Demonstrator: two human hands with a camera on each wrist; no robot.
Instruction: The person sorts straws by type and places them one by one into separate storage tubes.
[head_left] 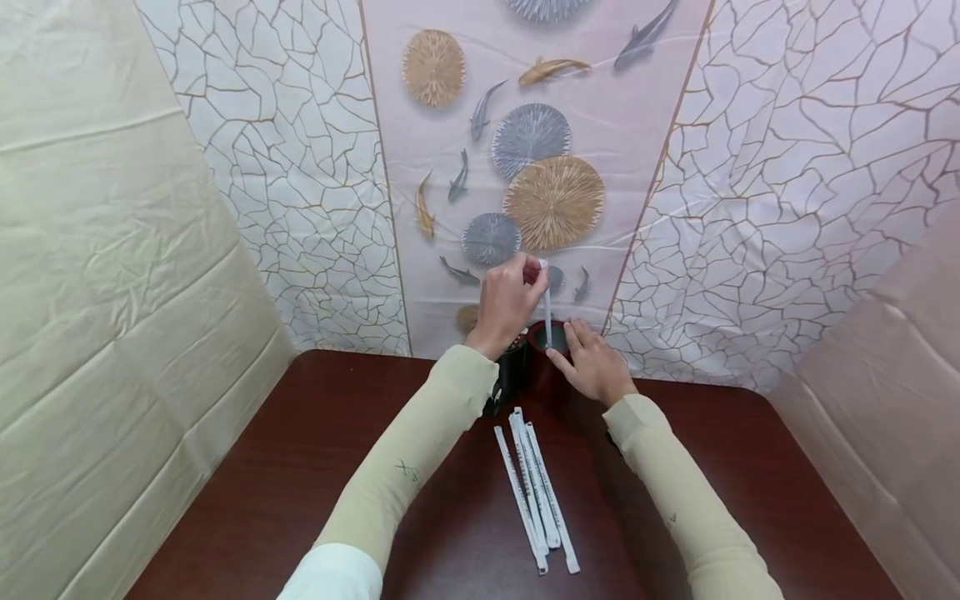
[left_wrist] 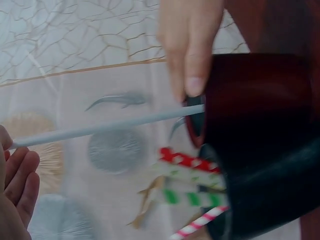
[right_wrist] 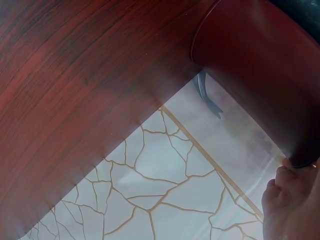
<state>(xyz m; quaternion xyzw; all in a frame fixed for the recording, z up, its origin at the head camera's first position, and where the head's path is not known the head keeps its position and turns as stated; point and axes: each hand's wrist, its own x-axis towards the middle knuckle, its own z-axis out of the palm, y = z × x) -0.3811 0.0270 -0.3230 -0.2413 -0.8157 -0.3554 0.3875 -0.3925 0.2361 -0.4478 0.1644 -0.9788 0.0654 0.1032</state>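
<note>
One slim white straw (head_left: 547, 308) stands nearly upright, its lower end inside the mouth of the red cup (head_left: 547, 379), close to the far edge of the surface (head_left: 315, 467). The left hand (head_left: 508, 302) is raised above the cups, and its fingers pinch the straw at the top end; this forearm stretches forward from the near left. The right hand (head_left: 597, 367) is lower, at the cup's right side, with fingers and thumb extended and resting on the rim, not clenched. Just left of the red cup is a dark cup (head_left: 512, 372), which holds colourful patterned straws (left_wrist: 195, 199). Several white straws (head_left: 534, 492) lie between the forearms, pointing toward the near edge.
</note>
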